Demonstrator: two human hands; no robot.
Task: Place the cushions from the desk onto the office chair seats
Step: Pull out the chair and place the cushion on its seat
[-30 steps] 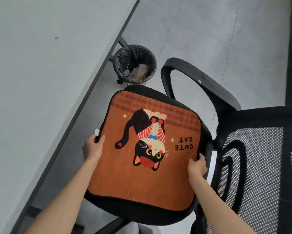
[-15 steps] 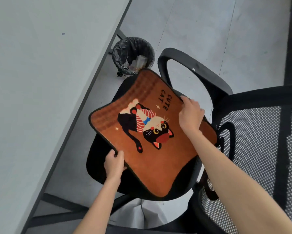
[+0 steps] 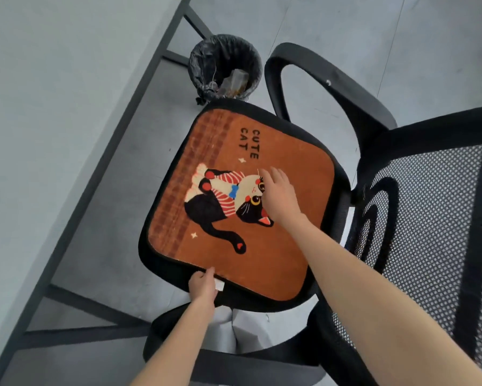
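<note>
The counter (image 3: 53, 121) runs along the left, leaving a floor gap beside the office chair (image 3: 429, 218). The cushion (image 3: 262, 252) lies flat on the seat, black seat margin showing all round, so it looks centred. The right hand (image 3: 280, 195) rests flat, fingers straight, likely smoothing it. The left hand (image 3: 203, 285) pinches the near edge by a white tag (image 3: 220, 285), probably squaring it.

Cushion (image 3: 262, 246): orange, brown check band, black cat in red-white stripes, blue bow, black "CUTE CAT". Chair (image 3: 429, 218): black, mesh back. Worktop (image 3: 53, 107): grey. Bin (image 3: 224, 71): black liner. Floor (image 3: 373, 37): grey.
</note>
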